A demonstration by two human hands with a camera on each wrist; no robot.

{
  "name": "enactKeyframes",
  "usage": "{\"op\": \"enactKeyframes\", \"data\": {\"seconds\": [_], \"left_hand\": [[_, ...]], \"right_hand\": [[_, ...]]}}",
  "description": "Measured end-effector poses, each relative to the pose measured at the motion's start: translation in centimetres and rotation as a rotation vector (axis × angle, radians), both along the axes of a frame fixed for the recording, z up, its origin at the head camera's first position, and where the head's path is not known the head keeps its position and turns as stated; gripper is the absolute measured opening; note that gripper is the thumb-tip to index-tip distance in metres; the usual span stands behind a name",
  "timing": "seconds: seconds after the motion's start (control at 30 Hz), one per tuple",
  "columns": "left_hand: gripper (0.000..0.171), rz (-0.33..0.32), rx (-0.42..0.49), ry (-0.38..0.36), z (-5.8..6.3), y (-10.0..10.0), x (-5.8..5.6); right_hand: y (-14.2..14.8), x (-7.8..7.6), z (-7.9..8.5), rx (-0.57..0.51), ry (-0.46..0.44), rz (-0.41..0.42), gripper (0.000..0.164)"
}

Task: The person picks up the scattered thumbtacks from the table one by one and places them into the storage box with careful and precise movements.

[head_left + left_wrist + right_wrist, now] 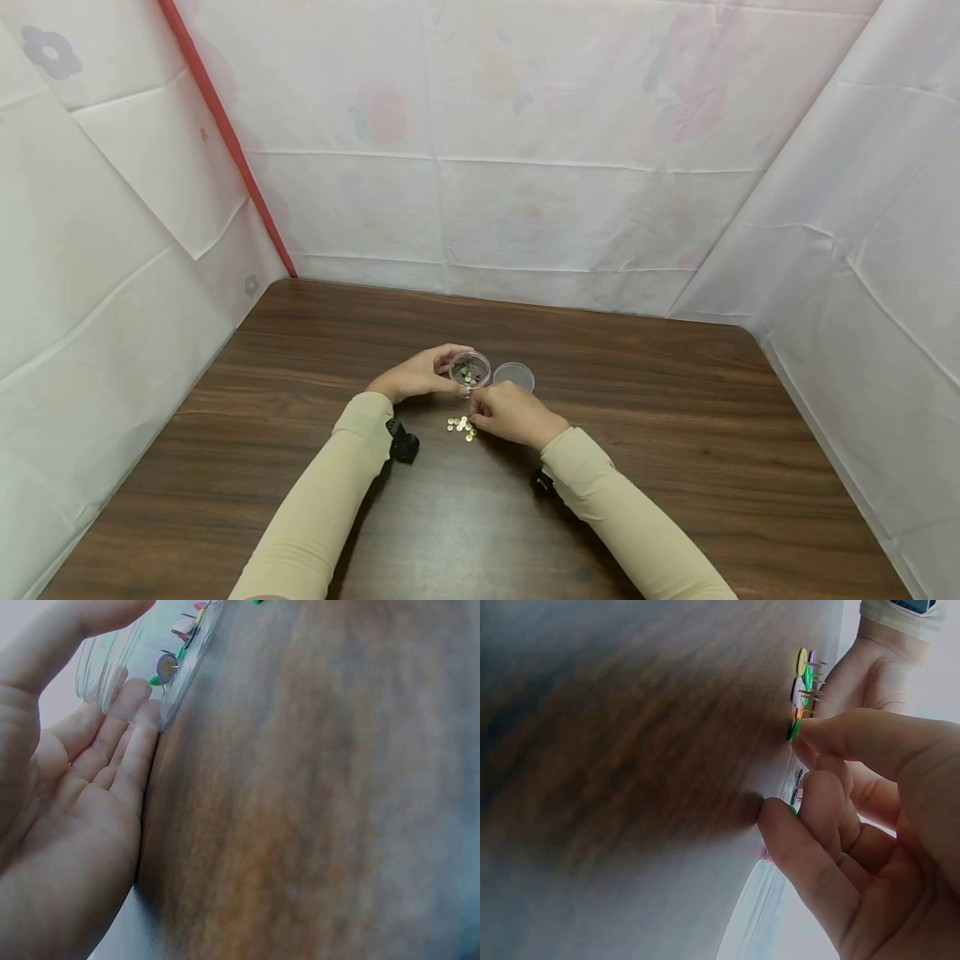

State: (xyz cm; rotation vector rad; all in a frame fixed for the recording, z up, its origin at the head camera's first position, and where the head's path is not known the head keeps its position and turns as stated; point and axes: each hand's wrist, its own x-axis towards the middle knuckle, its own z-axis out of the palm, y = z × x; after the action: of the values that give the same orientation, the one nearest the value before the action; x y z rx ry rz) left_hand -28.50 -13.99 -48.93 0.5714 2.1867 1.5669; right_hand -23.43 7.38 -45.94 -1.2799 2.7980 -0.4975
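Observation:
My left hand (420, 372) holds a clear round plastic container (124, 656) between the thumb and the fingers. Coloured thumbtacks (166, 667) lie inside it. Just in front of the container, several loose thumbtacks (460, 425) are grouped on the table, heads down and pins up in the right wrist view. My right hand (516, 414) is at their right side. Its thumb touches a green thumbtack (793, 730) at the edge of the group, while the index finger (787, 840) stands apart from the thumb with a gap between.
A clear round lid (514, 367) lies on the brown wooden table (637, 400), right behind the right hand and beside the container. White patterned sheets (525, 208) hang along the table's back and sides. A dark wrist camera (404, 443) sits under the left sleeve.

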Motion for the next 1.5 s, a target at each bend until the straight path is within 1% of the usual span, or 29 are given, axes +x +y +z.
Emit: {"op": "enactKeyframes", "data": {"seconds": [0.3,0.7,1.07,1.33,1.5], "left_hand": [[0.073,-0.006,0.007,-0.005,-0.17,-0.12,0.0],[0.072,-0.006,0.001,-0.005,0.13,-0.1,0.14],[0.071,0.009,-0.021,-0.006,0.06,0.01,0.18],[0.072,0.008,-0.017,-0.003,-0.02,-0.08,0.11],[0.074,0.006,-0.014,-0.009,-0.03,-0.1,0.06]], "right_hand": [[0.05,0.09,-0.03,0.005,-0.016,-0.013,0.008],[0.05,0.12,0.07,0.013,-0.02,-0.021,0.009],[0.11,0.22,0.29,0.015,-0.035,-0.029,0.01],[0.15,0.19,0.2,-0.009,-0.03,-0.027,0.01],[0.24,0.17,0.24,-0.027,-0.045,-0.013,0.009]]}}
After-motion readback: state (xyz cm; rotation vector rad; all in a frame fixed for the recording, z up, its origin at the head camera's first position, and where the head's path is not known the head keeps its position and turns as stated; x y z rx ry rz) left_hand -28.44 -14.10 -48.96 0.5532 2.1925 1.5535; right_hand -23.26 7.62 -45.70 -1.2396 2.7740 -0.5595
